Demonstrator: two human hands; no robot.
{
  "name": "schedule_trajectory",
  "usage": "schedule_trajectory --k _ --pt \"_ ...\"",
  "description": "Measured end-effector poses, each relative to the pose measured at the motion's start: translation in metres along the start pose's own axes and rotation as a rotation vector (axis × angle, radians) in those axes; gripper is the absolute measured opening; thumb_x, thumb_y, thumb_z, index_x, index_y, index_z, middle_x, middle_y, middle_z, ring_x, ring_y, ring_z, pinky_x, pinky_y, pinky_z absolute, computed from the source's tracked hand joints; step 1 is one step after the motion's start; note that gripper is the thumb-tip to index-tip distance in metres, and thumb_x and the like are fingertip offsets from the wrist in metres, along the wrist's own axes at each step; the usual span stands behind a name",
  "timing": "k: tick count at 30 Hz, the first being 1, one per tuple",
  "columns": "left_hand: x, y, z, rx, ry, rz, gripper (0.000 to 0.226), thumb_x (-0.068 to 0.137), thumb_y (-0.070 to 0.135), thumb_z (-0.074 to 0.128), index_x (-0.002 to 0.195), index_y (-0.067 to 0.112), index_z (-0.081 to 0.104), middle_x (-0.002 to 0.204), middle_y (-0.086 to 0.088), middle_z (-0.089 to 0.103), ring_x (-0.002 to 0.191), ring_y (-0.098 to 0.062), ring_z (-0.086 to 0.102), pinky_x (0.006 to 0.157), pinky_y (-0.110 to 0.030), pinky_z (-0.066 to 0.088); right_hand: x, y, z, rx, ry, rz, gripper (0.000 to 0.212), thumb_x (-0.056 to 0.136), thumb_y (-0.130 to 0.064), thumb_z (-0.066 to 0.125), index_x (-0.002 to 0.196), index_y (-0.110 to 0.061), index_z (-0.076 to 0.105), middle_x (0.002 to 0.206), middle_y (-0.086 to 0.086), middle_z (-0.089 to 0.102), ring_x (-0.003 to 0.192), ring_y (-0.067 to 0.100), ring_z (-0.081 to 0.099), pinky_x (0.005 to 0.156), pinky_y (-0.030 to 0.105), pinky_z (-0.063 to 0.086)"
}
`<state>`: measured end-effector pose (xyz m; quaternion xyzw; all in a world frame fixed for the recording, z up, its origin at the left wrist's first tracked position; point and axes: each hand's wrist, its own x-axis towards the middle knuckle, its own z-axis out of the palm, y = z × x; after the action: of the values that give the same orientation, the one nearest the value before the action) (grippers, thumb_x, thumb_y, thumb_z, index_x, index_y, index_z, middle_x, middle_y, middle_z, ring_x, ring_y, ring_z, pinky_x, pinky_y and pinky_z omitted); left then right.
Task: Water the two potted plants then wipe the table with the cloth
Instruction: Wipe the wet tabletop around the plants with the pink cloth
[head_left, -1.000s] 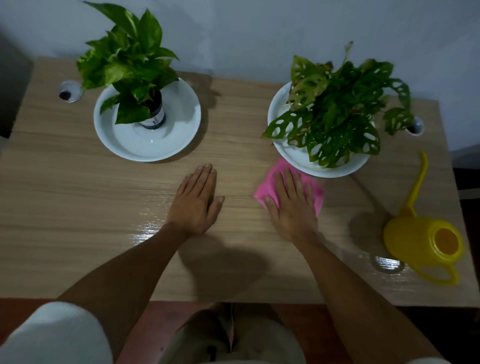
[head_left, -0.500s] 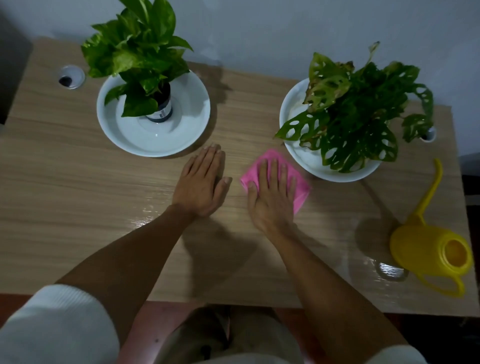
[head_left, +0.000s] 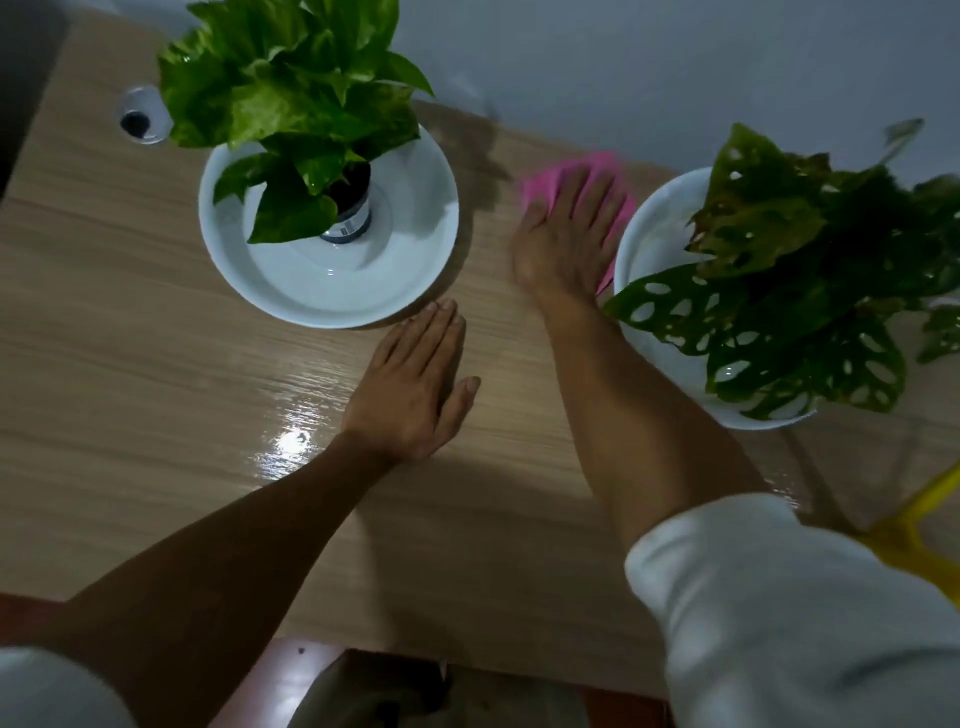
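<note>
- The right hand (head_left: 569, 234) lies flat, fingers spread, pressing the pink cloth (head_left: 582, 169) onto the wooden table (head_left: 130, 364); it pins the cloth under the palm and does not clench it. The cloth sits near the back edge, in the gap between the two white dishes.
- The left hand (head_left: 415, 384) rests open and flat on the bare tabletop, holding nothing, its fingertips just beside the rim of the left dish (head_left: 431, 218).
- Risk: the right forearm passes just beside the right dish (head_left: 639, 249) and under the perforated leaves of the monstera-type plant (head_left: 779, 291). A sideways stroke could catch a leaf or nudge the dish.
- Risk: the left dish appears to hold water around the pothos pot (head_left: 348, 218). A push from the cloth or the bracing hand could slosh it onto the table.
- Risk: with only flat pressure, the cloth could bunch or slip out on a fast stroke.
- Risk: the yellow watering can (head_left: 914, 530) sits at the right edge of view, close behind the white sleeve (head_left: 779, 597); pulling the elbow back could knock it.
- A glossy patch (head_left: 291, 441) near the left wrist may be wet or mere glare; I cannot tell.
</note>
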<state>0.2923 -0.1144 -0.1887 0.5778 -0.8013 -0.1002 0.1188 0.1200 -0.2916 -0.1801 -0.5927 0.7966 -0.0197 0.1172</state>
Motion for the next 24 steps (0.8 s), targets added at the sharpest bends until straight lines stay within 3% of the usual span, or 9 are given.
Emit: schedule_trajectory --k 7,17,24 --pt "0.003 -0.002 0.001 -0.016 0.01 -0.007 0.069 0.103 0.044 0.048 0.158 0.004 0.035 0.168 -0.013 0.028 0.159 -0.023 0.02 0.127 -0.046 0.021 0.056 -0.013 -0.004 0.048 0.033 0.201 0.072 0.11 -0.047 0.014 0.168 -0.007 -0.001 0.177 0.019 -0.005 0.163 0.042 -0.006 0.132 0.056 -0.004" --pt "0.001 -0.006 -0.002 0.014 -0.022 0.003 0.062 0.104 0.034 0.039 0.159 0.005 0.033 0.169 -0.013 0.028 0.159 -0.025 0.021 0.127 -0.047 0.021 -0.089 0.006 0.018 0.002 -0.057 -0.214 0.069 0.109 -0.049 0.009 0.17 -0.018 0.001 0.178 0.012 -0.002 0.165 0.034 -0.004 0.131 0.06 0.002" --pt "-0.002 -0.003 -0.003 0.032 -0.023 0.04 0.064 0.1 0.029 0.033 0.158 0.003 0.034 0.167 -0.016 0.03 0.158 -0.028 0.024 0.127 -0.047 0.022 -0.187 0.057 0.02 -0.013 -0.118 -0.297 0.064 0.112 -0.047 0.011 0.17 -0.021 0.0 0.178 0.007 -0.005 0.165 0.028 -0.006 0.133 0.053 -0.001"
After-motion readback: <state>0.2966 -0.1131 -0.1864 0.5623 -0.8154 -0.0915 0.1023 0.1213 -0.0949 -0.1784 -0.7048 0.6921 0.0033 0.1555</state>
